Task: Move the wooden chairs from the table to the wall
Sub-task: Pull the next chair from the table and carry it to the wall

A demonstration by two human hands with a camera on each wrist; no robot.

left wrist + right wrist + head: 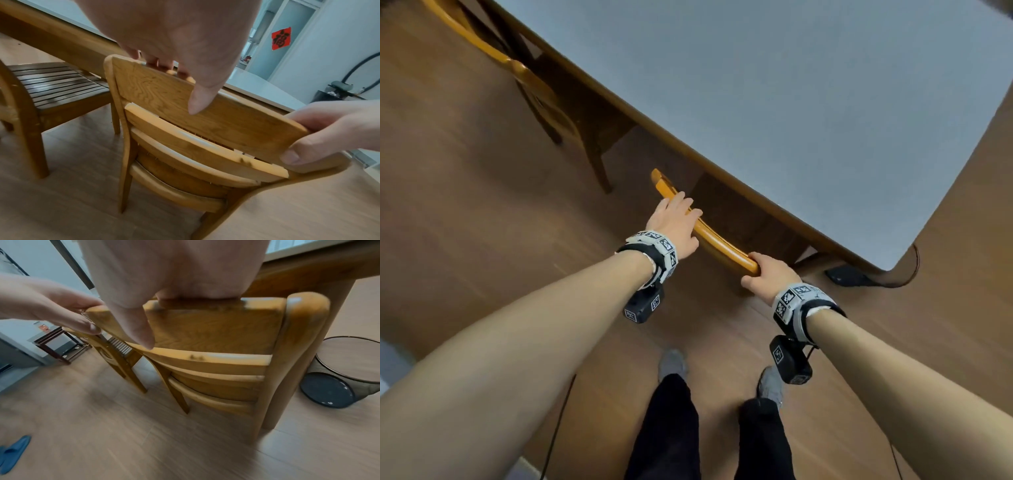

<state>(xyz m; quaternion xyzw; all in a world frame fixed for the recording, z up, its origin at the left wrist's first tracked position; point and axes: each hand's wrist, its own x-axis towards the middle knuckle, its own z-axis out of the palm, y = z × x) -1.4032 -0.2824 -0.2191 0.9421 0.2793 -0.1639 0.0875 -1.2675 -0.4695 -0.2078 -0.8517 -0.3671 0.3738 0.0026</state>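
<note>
The table, grey-topped with a wooden edge, fills the upper right of the head view; its thick leg stands just beside the chair in the right wrist view. The wooden floor extends below it.

The near chair is tucked under the table edge, so only its top rail is seen from above. It stands at the table and has not reached the wall. A second chair, darker in the seat, is tucked in further along the same side, to the person's left.

A mesh waste bin lies tipped on the floor beyond the table leg. A blue slipper lies apart on the floor.

The left hand is clamped over the top rail near its left end, fingers over the far face and thumb on the near face. The right hand is clamped on the right end, thumb on the near face. Judgement: the hands are spread wide so the chair can be drawn back squarely. The table leg close by the right side is the likely snag.
</note>
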